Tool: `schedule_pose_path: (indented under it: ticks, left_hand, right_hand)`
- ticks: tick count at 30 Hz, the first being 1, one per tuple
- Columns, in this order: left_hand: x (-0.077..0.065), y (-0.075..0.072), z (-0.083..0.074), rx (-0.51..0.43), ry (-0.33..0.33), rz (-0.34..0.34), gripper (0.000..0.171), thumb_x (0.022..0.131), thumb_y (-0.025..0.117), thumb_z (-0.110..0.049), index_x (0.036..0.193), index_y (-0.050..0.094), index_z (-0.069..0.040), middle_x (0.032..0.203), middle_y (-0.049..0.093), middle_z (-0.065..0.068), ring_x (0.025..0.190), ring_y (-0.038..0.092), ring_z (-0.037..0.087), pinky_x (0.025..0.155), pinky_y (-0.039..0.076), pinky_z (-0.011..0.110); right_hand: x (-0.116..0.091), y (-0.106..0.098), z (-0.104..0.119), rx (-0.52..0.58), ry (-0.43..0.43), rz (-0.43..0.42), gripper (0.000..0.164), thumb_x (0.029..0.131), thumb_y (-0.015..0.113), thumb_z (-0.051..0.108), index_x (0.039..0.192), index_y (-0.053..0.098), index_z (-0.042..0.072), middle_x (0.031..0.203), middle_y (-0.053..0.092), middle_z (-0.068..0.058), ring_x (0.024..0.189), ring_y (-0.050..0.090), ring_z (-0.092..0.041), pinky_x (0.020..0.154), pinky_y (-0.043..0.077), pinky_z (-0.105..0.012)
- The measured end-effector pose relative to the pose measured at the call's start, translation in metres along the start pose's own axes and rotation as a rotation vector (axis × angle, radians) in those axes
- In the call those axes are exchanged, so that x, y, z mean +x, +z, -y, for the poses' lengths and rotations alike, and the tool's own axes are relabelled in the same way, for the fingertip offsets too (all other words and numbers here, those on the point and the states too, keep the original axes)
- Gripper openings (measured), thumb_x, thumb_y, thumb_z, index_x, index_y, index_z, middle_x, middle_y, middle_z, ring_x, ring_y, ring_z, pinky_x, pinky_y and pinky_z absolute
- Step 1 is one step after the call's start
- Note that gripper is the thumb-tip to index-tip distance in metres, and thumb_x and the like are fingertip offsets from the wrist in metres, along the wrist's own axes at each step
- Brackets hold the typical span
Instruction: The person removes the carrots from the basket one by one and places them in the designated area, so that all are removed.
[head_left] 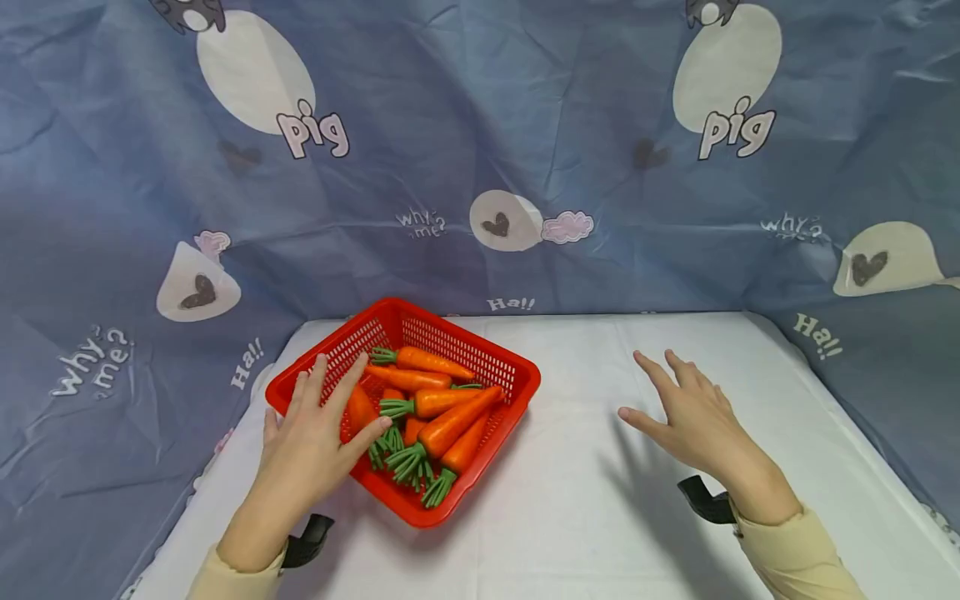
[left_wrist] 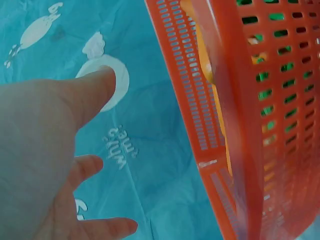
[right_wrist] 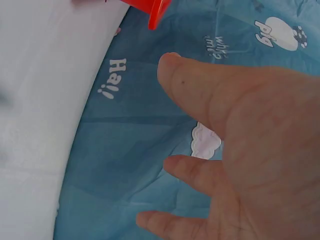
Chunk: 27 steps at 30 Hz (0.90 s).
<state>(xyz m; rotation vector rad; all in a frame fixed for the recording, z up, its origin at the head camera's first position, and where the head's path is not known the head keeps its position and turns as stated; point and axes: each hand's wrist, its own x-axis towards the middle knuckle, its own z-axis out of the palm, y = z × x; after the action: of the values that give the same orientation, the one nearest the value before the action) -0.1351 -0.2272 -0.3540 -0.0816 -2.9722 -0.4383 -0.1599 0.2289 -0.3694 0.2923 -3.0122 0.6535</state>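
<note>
A red plastic basket (head_left: 420,515) with slotted walls stands at the left of the white table, turned at an angle. Several orange carrots (head_left: 457,421) with green stem ends lie in it, pointing different ways. My left hand (head_left: 311,442) hovers over the basket's near left side with fingers spread, holding nothing. In the left wrist view the basket wall (left_wrist: 290,125) rises beside that hand (left_wrist: 55,135). Over the right part of the table, my right hand (head_left: 697,417) is held up with spread fingers, and nothing is in it. Its palm side fills much of the right wrist view.
The table (head_left: 570,500) is covered with a white cloth. Behind it and along its sides hangs a blue printed curtain (head_left: 420,167). Each wrist wears a black strap, such as the right strap (head_left: 707,500).
</note>
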Motion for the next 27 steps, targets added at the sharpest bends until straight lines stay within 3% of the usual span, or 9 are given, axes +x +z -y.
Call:
schedule_pose_path:
  ticks: [10, 16, 22, 27]
  left_hand:
    - [-0.007, -0.001, 0.022, -0.017, -0.013, -0.051, 0.099, 0.096, 0.07, -0.065, 0.173, 0.02, -0.029, 0.171, 0.021, 0.036, 0.148, 0.035, 0.065, 0.104, 0.026, 0.094]
    - [-0.009, -0.002, 0.036, -0.056, -0.027, -0.06, 0.1, 0.096, 0.072, -0.063, 0.172, 0.023, -0.02, 0.167, 0.025, 0.039, 0.14, 0.041, 0.068, 0.098, 0.039, 0.09]
    - [-0.01, -0.003, 0.055, -0.13, -0.064, -0.06, 0.103, 0.095, 0.076, -0.059, 0.172, 0.021, -0.019, 0.163, 0.026, 0.042, 0.138, 0.039, 0.069, 0.101, 0.034, 0.092]
    - [-0.012, 0.001, 0.07, -0.171, -0.083, -0.075, 0.103, 0.094, 0.078, -0.056, 0.172, 0.022, -0.017, 0.159, 0.031, 0.042, 0.132, 0.045, 0.069, 0.098, 0.035, 0.092]
  right_hand:
    - [0.012, -0.005, 0.01, -0.026, -0.109, -0.02, 0.077, 0.101, 0.073, 0.047, 0.164, 0.044, 0.012, 0.159, 0.046, -0.035, 0.139, 0.05, -0.062, 0.103, 0.045, -0.079]
    - [0.021, -0.007, 0.024, -0.013, -0.169, -0.008, 0.071, 0.1, 0.075, 0.043, 0.16, 0.05, 0.013, 0.152, 0.057, -0.028, 0.132, 0.06, -0.053, 0.1, 0.052, -0.072]
    - [0.035, -0.004, 0.039, -0.01, -0.21, 0.012, 0.066, 0.1, 0.075, 0.039, 0.158, 0.054, 0.014, 0.149, 0.062, -0.022, 0.131, 0.064, -0.044, 0.101, 0.054, -0.068]
    - [0.044, -0.001, 0.049, -0.001, -0.249, 0.008, 0.06, 0.1, 0.077, 0.037, 0.153, 0.059, 0.013, 0.143, 0.066, -0.019, 0.127, 0.067, -0.039, 0.099, 0.057, -0.063]
